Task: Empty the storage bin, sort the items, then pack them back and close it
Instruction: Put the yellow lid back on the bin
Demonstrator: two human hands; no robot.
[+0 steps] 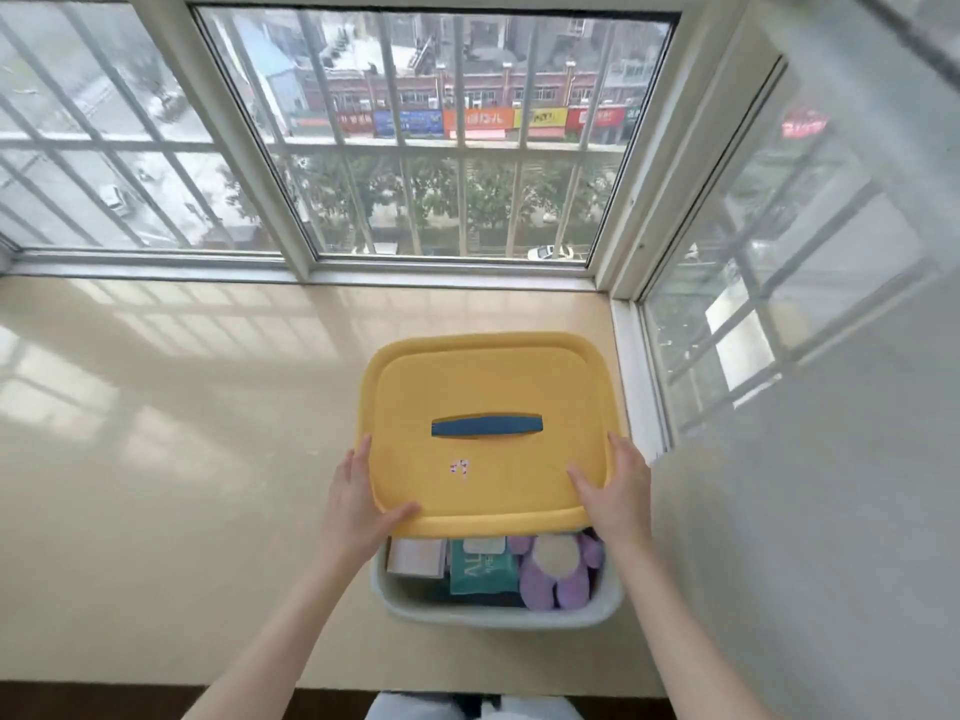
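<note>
Gripping the yellow lid [488, 387] at its near corners, the left hand [358, 501] and right hand [615, 491] hold it above the grey bin [493, 613] on the sill [182, 433], the near part uncovered, showing a purple plush [558, 571], a green pack [480, 566] and a pale box [418, 558].

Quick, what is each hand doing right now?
Left hand: closed, holding the left edge of the yellow plastic lid.
Right hand: closed, holding the lid's right edge.
</note>
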